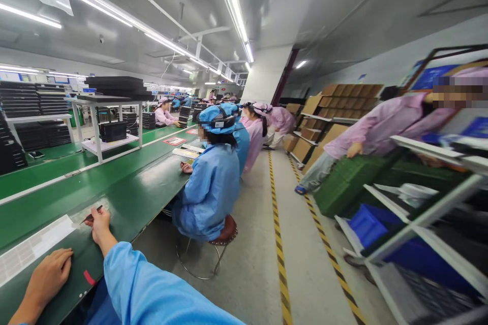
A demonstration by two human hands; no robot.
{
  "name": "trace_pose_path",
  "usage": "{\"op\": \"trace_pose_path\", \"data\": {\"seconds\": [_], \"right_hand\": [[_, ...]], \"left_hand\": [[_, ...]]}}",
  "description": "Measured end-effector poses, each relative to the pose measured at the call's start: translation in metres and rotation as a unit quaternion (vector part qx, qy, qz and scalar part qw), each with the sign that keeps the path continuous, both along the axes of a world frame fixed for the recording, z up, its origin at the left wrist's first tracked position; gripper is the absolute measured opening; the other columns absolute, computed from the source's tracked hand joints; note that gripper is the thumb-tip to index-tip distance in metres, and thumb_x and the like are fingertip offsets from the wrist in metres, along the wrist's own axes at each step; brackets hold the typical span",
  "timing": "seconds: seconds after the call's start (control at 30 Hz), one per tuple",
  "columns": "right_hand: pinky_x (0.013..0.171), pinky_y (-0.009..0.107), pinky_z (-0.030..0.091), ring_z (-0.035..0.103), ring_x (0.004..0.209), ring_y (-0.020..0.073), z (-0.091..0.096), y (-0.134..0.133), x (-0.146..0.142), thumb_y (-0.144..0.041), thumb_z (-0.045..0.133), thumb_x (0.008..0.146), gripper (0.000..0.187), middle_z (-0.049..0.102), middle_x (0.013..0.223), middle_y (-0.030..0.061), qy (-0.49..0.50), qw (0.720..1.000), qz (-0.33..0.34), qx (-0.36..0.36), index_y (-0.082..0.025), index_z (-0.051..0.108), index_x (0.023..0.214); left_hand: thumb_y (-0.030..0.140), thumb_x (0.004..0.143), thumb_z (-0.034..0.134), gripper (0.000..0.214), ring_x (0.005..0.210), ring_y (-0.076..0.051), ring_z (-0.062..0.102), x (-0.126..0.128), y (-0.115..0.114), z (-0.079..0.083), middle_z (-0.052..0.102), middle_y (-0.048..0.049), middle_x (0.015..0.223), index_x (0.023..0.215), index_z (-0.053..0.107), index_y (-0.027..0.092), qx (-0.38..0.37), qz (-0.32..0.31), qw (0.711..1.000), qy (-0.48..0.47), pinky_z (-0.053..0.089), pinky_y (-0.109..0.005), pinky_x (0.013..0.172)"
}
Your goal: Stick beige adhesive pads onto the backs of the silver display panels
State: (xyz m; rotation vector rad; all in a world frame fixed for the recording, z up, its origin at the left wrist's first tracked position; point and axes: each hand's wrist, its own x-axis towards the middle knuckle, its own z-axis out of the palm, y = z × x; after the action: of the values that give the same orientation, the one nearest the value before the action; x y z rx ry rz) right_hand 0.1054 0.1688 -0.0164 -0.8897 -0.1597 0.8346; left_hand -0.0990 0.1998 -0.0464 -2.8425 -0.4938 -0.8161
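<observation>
On the green bench (125,198): a long white sheet (38,241), printed with a faint grid, lies flat at the near end; everything below is placed relative to this sheet.
Right hand (99,224): just past the sheet's far right corner, with the wrist resting on the bench. The fingers are pinched together on a thin dark-red tool (91,215), and its tip points toward the sheet.
Left hand (48,275): palm down at the sheet's near edge. The fingers lie loosely side by side and grip nothing. I cannot tell whether they touch the sheet.
Red mark (89,278): a small mark on the bench, right of the sheet and beside the blue sleeve.
Step in hand: judging by the pose, the tool is poised at the sheet's corner and has not yet lifted anything.
Next move calls for: probably a steady left hand and a fine, shallow tool tip.
Co-worker (211,188): well beyond the sheet, a person in a blue coat sits on a stool (224,233) at the same bench.
Aisle: far right of the sheet, a person in pink (381,122) bends over a green crate (346,183).
</observation>
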Motion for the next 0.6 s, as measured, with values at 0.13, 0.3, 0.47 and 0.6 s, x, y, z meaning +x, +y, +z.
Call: {"op": "trace_pose_path", "data": {"seconds": [0.13,0.3,0.47,0.6], "right_hand": [[0.060,0.016,0.051,0.056,0.066,0.0078,0.000,-0.006,-0.003,-0.030,0.059,0.112,0.024,0.058,0.085,0.0022,0.012,1.000,-0.011,0.004,-0.007,0.060,0.118],[0.062,0.017,0.053,0.057,0.067,0.0077,-0.001,-0.016,-0.007,-0.029,0.060,0.111,0.022,0.057,0.084,0.0016,0.027,0.999,-0.020,0.014,-0.007,0.061,0.114],[0.064,0.017,0.053,0.057,0.070,0.0079,-0.008,-0.027,-0.009,-0.031,0.061,0.111,0.024,0.058,0.087,0.0026,0.031,0.999,-0.019,0.021,-0.007,0.061,0.114],[0.064,0.017,0.053,0.056,0.070,0.0078,-0.016,-0.035,-0.010,-0.033,0.061,0.111,0.026,0.058,0.089,0.0031,0.034,0.999,-0.010,0.016,-0.007,0.061,0.113]], "left_hand": [[0.043,0.095,0.042,0.051,0.108,-0.032,0.080,0.002,-0.002,0.006,0.083,-0.0107,0.115,0.104,0.085,0.017,-0.011,-0.002,1.000,0.001,0.066,-0.046,0.098],[0.042,0.095,0.043,0.050,0.108,-0.033,0.080,0.001,-0.010,0.014,0.082,-0.0121,0.117,0.106,0.085,0.017,-0.026,-0.003,1.000,0.009,0.065,-0.048,0.099],[0.040,0.095,0.043,0.048,0.115,-0.033,0.078,-0.001,-0.017,0.013,0.080,-0.0139,0.122,0.108,0.084,0.018,-0.053,0.010,0.998,0.017,0.063,-0.047,0.102],[0.036,0.096,0.045,0.045,0.120,-0.033,0.076,-0.003,-0.022,0.006,0.079,-0.0141,0.126,0.111,0.083,0.018,-0.077,0.020,0.996,0.036,0.060,-0.049,0.107]]}}
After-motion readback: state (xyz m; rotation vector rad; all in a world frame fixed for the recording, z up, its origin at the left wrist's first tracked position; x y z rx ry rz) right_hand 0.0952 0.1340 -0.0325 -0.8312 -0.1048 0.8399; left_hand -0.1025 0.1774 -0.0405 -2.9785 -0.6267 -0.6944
